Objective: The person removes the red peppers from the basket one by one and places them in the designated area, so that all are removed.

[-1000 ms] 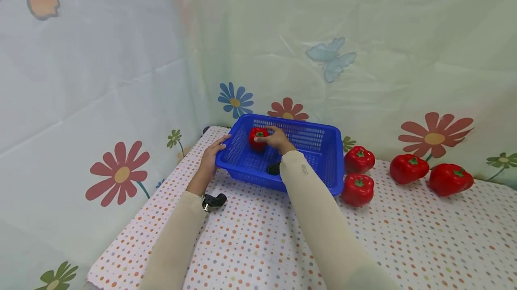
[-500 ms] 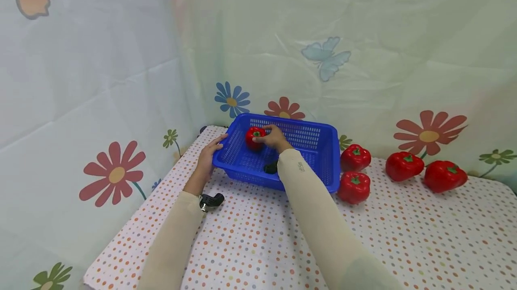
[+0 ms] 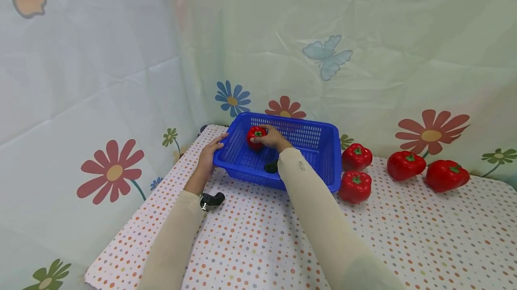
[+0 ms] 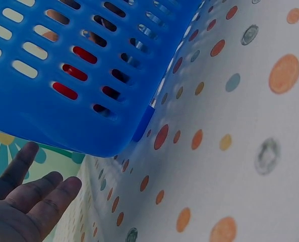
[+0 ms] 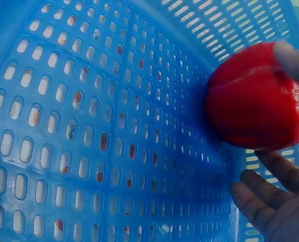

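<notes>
In the head view my right hand (image 3: 275,138) holds a red bell pepper (image 3: 253,145) inside a blue perforated plastic basket (image 3: 249,176), near its left end. Thumb and fingers lie on either side of the pepper's green-stemmed top, as the right wrist view also shows the pepper (image 5: 250,103) low over the basket floor (image 5: 114,131). My left hand (image 3: 205,160) is at the basket's left end, its fingertips right at the rim. From the left wrist camera, the left hand (image 4: 31,206) has extended fingers beside the basket's outer wall (image 4: 83,133).
Two red bell peppers, a rear one (image 3: 357,157) and a front one (image 3: 355,187), sit against the basket's right side. Farther right lie two more, a nearer pepper (image 3: 405,165) and an outer pepper (image 3: 447,176). A floral curtain (image 3: 363,83) rises behind the dotted tablecloth (image 3: 258,236).
The view has shifted slightly. Both hands, the basket and the held bell pepper keep nearly the same places relative to each other.
</notes>
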Available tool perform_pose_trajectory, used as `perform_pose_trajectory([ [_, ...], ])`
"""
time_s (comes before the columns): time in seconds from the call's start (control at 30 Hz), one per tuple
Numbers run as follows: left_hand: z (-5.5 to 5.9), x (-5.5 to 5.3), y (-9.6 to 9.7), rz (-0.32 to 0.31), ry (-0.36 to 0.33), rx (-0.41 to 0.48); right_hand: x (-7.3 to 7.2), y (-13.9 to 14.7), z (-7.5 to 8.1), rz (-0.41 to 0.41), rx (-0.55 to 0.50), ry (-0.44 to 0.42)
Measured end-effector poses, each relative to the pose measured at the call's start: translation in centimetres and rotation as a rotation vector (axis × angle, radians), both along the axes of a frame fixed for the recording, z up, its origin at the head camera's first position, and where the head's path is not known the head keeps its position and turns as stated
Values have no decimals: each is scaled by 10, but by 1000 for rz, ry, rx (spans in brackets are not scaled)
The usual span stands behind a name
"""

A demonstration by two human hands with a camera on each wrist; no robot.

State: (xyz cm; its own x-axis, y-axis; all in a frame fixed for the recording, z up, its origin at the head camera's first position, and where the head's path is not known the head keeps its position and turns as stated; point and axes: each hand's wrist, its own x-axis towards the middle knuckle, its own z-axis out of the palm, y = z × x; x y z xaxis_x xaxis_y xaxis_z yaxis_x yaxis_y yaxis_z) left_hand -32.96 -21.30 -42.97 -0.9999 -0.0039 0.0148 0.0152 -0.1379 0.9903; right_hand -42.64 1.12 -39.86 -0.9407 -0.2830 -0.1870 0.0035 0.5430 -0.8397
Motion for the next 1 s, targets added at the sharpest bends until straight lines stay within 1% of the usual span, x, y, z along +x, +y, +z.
perform_pose_trajectory([
  [0.23, 0, 0, -1, -7, -6, 12, 1, 0, 2, -4, 40, 31],
  [0.47, 0, 2, -2, 1, -10, 7, 3, -1, 2, -19, 43, 29],
  [0.63, 0, 3, 0, 14, -17, -1, 3, 2, 2, -35, 26, 46],
  [0.73, 0, 3, 2, 13, -11, -1, 4, 6, 5, -63, -12, 62],
  [0.8, 0, 2, 4, 11, -1, -1, 6, 9, 8, -79, -61, 68],
  [0.9, -1, 0, 8, 10, 11, -14, 12, 15, 17, -105, -173, 63],
  [1.0, -2, -1, 10, 14, 9, -20, 17, 20, 27, -119, -294, 37],
])
